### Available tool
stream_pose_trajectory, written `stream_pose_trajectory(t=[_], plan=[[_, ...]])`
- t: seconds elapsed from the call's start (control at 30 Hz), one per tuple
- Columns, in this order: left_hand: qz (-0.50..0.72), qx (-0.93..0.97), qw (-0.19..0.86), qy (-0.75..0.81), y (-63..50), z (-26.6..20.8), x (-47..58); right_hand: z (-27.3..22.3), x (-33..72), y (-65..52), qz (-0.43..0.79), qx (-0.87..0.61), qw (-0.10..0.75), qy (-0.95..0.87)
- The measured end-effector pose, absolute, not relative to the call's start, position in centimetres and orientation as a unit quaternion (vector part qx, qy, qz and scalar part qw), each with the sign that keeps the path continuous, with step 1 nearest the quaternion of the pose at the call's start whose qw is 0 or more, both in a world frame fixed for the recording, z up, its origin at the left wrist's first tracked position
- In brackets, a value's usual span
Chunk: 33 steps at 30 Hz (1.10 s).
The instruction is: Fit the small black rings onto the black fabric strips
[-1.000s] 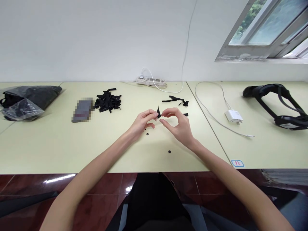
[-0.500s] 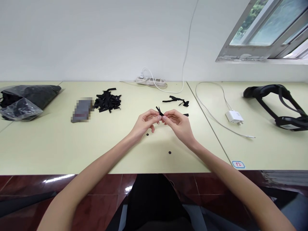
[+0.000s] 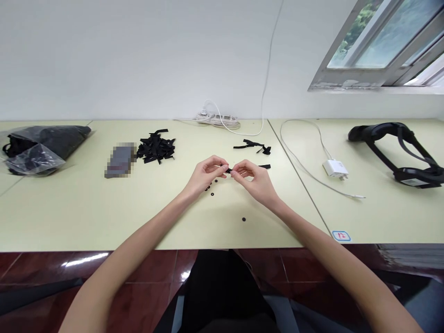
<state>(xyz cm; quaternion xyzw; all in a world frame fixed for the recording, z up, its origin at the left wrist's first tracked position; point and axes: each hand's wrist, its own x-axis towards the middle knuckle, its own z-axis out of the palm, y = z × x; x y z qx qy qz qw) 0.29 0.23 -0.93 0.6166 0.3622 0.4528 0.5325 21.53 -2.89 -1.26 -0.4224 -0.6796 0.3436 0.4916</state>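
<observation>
Above the middle of the table, my left hand (image 3: 209, 173) and my right hand (image 3: 255, 180) meet almost fingertip to fingertip. Both pinch a short black fabric strip (image 3: 228, 170), most of it covered by my fingers and thumbs. Several small black rings (image 3: 212, 194) lie on the table under and beside my left hand. One dark round disc (image 3: 243, 219) rests nearer the table's front edge. Just beyond my right hand is a loose black strip (image 3: 265, 166), and farther back lie more black strips (image 3: 249, 144).
A heap of black strips (image 3: 156, 148) lies left of centre, beside a blurred grey object (image 3: 120, 160). Far left is a plastic bag (image 3: 45, 148) with black contents. A power strip (image 3: 218, 119) stands by the wall. On the right are a white charger (image 3: 335, 169) and a black headset (image 3: 398, 152).
The strip's crossed ends that stuck up between my fingers have been folded or drawn down. My left hand has shifted slightly, and more small rings show beneath it.
</observation>
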Motion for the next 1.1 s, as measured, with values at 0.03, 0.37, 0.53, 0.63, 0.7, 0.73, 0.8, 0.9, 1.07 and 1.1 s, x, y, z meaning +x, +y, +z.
stream_pose_trajectory(t=[0.03, 0.37, 0.53, 0.63, 0.7, 0.73, 0.8, 0.9, 1.07, 1.1], plan=[[0.453, 0.618, 0.53, 0.364, 0.3, -0.9, 0.2, -1.3, 21.6, -2.8, 0.344, -0.425, 0.494, -0.676], [0.445, 0.639, 0.518, 0.355, 0.6, -0.6, -0.2, -1.5, 22.0, -2.0, 0.399, -0.428, 0.506, -0.633], [0.455, 0.623, 0.523, 0.362, 0.6, -0.5, -0.2, -1.4, 22.3, -1.6, 0.486, -0.422, 0.487, -0.59], [0.457, 0.621, 0.519, 0.369, 0.6, -0.5, -0.2, -1.4, 22.4, -1.5, 0.487, -0.425, 0.482, -0.591], [0.456, 0.616, 0.52, 0.378, 0.6, -0.5, -0.3, -1.5, 22.4, -1.5, 0.482, -0.424, 0.489, -0.591], [0.456, 0.612, 0.521, 0.382, 0.6, -0.6, -0.3, -1.5, 22.4, -1.4, 0.48, -0.423, 0.492, -0.59], [0.458, 0.602, 0.525, 0.39, 0.7, -0.6, -0.4, -1.6, 22.5, -1.4, 0.485, -0.424, 0.493, -0.585], [0.47, 0.592, 0.521, 0.396, 0.7, -0.5, -0.5, -1.5, 22.6, -1.4, 0.509, -0.428, 0.491, -0.563], [0.481, 0.587, 0.512, 0.402, 0.7, -0.3, -0.5, -1.4, 22.4, -1.5, 0.543, -0.425, 0.481, -0.542], [0.48, 0.586, 0.514, 0.403, 0.7, -0.3, -0.5, -1.4, 22.4, -1.5, 0.546, -0.424, 0.479, -0.541]])
